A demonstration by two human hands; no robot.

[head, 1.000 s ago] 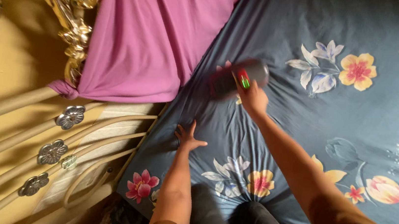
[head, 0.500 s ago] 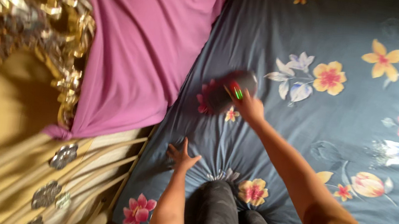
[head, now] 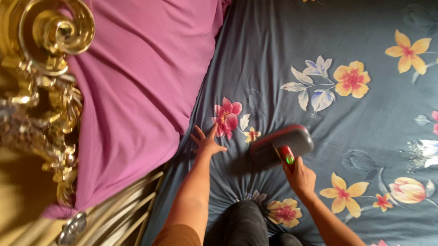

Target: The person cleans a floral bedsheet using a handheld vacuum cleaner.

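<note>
Head view, looking straight down onto a bed.

Right hand (head: pixel 300 176): clenched around the handle of a handheld vacuum cleaner (head: pixel 281 146), fingers wrapped, wrist in line with the forearm. The vacuum's head rests on the bedsheet (head: pixel 392 130), just right of the left hand and just beyond the kneeling knee (head: pixel 243 223).

Left hand (head: pixel 207 142): released, fingers spread, palm flat on the sheet. It holds nothing. It lies just beside a pink printed flower, near the edge of the magenta cloth (head: pixel 141 88).

Vacuum, appearance: dark grey rounded body, wide and flattish at the head, narrowing to a handle with red trim. 1 small green light shows where body meets handle. Slightly blurred; underside and nozzle not visible.

Handling, judged: rigid plastic shell, compact, light enough for 1 hand. The handle is the obvious grip point and is where it is held. Smooth casing may slip if gripped by the body. The sheet is soft and bunches easily; folds radiate from the knee, so the head could drag fabric along.

Surroundings: sheet is grey-blue with pink, yellow and white flowers. Magenta cloth is draped over the left part of the bed. An ornate gold scrolled bed frame (head: pixel 44 29) stands at far left, with pale rails below. Sleeves are orange-brown.
</note>
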